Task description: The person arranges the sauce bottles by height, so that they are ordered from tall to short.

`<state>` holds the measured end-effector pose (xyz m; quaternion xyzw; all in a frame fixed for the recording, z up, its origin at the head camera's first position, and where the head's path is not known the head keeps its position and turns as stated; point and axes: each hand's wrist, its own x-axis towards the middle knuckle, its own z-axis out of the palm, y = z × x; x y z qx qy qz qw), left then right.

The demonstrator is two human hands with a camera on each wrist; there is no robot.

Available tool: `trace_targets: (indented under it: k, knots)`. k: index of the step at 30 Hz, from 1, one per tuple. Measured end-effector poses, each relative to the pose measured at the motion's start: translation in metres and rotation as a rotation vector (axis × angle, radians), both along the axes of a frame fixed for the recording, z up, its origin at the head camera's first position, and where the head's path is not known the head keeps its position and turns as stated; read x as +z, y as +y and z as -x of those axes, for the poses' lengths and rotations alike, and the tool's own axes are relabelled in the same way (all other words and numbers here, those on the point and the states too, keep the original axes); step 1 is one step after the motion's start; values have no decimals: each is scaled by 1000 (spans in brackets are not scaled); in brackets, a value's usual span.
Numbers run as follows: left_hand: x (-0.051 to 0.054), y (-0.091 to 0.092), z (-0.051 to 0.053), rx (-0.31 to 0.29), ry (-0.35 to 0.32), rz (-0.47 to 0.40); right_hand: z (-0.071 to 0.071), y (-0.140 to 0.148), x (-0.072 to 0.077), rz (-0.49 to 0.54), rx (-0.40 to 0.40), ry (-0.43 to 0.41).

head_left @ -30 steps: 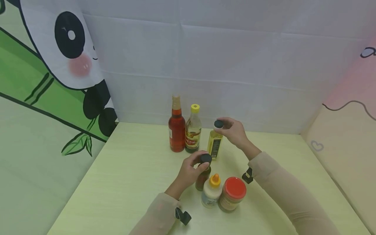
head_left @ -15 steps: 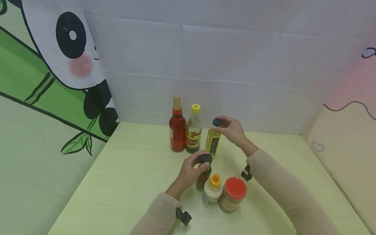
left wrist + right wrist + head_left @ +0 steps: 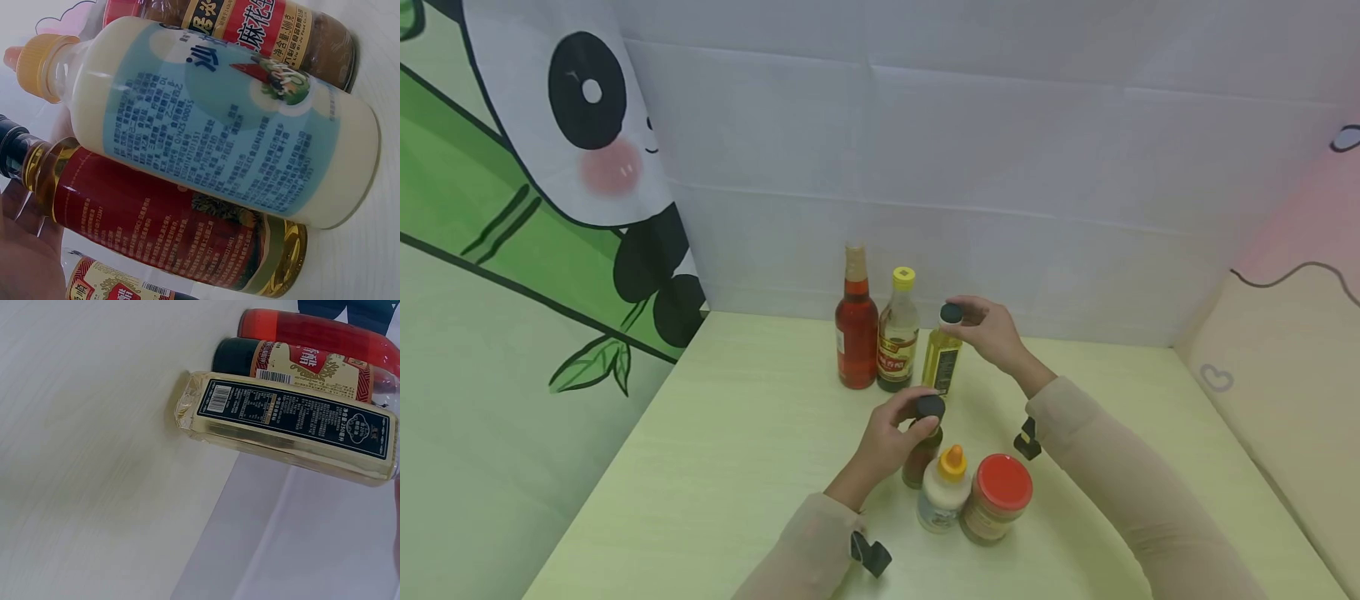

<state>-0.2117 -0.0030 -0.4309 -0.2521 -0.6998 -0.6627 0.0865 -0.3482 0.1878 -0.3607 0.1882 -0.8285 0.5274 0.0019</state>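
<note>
My right hand (image 3: 996,337) pinches the dark cap of a slim bottle of yellow oil (image 3: 940,367), held upright; its label faces the right wrist view. Whether its base touches the table cannot be told. Nearer me, my left hand (image 3: 880,442) grips the black cap of a small red-labelled bottle (image 3: 156,219), its base on the table. Beside that bottle stand a white squeeze bottle (image 3: 942,498) with an orange nozzle and a red-lidded jar (image 3: 1004,483). Left of the oil are a yellow-capped vinegar bottle (image 3: 897,346) and a tall bottle of red liquid (image 3: 856,346).
The pale table (image 3: 722,467) ends at a white cloth wall (image 3: 1000,167) behind the bottles. A printed panel (image 3: 512,208) borders the left and another panel (image 3: 1285,375) the right. Small black cameras (image 3: 871,554) sit on both wrists.
My right hand has moved the oil bottle left and slightly back, closer to the vinegar bottle. The left hand and its bottle have stayed put. The head view has shifted slightly.
</note>
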Motion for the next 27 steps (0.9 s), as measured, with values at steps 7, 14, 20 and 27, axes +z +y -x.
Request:
trace_targets:
  k: [7, 14, 20, 27]
  knots:
    - [0, 1, -1, 5, -1, 4, 3, -1, -1, 0, 14, 6]
    - [1, 2, -2, 12, -8, 14, 5, -8, -5, -25, -41, 41]
    - [22, 1, -14, 11, -14, 22, 4, -14, -7, -29, -78, 60]
    - [14, 2, -10, 15, -21, 12, 7, -19, -9, -36, -103, 84]
